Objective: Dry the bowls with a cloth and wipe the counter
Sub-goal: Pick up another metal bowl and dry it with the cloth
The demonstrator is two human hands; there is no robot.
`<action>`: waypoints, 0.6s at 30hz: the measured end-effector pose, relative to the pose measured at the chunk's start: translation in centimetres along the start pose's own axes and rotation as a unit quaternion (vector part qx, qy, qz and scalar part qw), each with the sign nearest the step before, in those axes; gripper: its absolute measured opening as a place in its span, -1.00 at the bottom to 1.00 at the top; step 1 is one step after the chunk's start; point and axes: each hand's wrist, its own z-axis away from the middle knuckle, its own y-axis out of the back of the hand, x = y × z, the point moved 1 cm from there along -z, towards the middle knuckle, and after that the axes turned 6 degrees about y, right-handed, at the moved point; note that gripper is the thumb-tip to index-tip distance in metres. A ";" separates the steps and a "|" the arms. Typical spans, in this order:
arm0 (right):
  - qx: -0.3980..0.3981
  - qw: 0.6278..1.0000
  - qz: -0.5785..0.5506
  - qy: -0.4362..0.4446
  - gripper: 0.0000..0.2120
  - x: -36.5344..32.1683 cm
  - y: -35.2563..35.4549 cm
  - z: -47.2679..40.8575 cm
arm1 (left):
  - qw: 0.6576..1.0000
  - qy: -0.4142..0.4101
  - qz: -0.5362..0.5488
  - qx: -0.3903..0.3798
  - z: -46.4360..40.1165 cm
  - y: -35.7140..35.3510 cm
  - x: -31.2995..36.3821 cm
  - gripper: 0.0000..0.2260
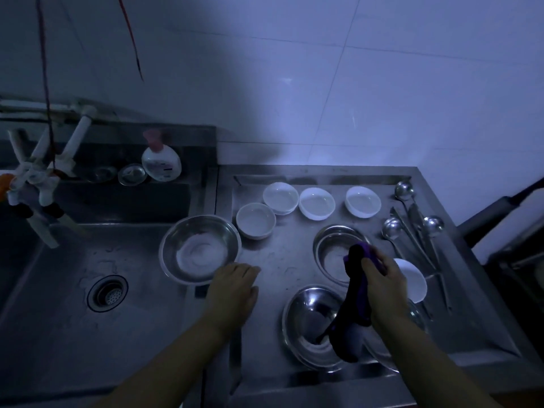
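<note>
My right hand (pixel 382 279) grips a dark purple cloth (pixel 354 304) that hangs down over two steel bowls on the counter (pixel 279 260), one near the front (pixel 309 325) and one behind it (pixel 332 251). My left hand (pixel 235 285) hovers with relaxed fingers at the near rim of a large steel bowl (pixel 200 248) on the ledge between sink and counter; whether it touches the rim I cannot tell. Several small white bowls (pixel 316 203) stand along the back of the counter. Another white bowl (pixel 412 278) lies partly hidden behind my right hand.
A deep steel sink (pixel 73 290) with a drain (pixel 107 293) lies to the left, taps (pixel 38 184) above it. A soap bottle (pixel 161 160) and a glass dish (pixel 132 174) sit on the sink's back ledge. Ladles and knives (pixel 418 228) lie at the counter's right side.
</note>
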 end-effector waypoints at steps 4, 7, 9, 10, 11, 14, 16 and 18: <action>0.043 0.999 -0.002 -0.011 -0.72 0.8 4.0 -1.1 | 0.991 0.049 0.026 -0.122 0.9 -3.3 3.4 -0.67; 0.084 0.996 0.001 -0.014 -0.70 1.5 7.2 -2.4 | 0.966 0.132 0.045 -0.216 2.5 -6.7 4.8 -0.64; 0.095 0.995 0.004 -0.013 -0.70 2.1 9.2 -3.3 | 0.951 0.176 0.050 -0.248 3.2 -7.9 6.0 -0.57; 0.097 0.995 0.005 -0.013 -0.69 2.5 10.2 -3.8 | 0.947 0.191 0.053 -0.253 3.4 -8.5 6.6 -0.54; 0.099 0.995 0.005 -0.014 -0.69 3.0 11.1 -4.4 | 0.945 0.206 0.060 -0.249 3.5 -8.9 7.2 -0.52; 0.105 0.994 -0.006 -0.026 -0.73 4.1 13.5 -5.8 | 0.943 0.256 0.059 -0.207 3.2 -9.5 9.4 -0.51; 0.098 0.995 -0.015 -0.030 -0.75 4.8 14.9 -6.5 | 0.957 0.233 -0.003 -0.175 2.7 -9.9 10.9 -0.44; 0.085 0.995 -0.026 -0.036 -0.75 5.4 16.0 -7.2 | 0.975 0.159 -0.035 -0.154 1.9 -10.3 12.9 -0.52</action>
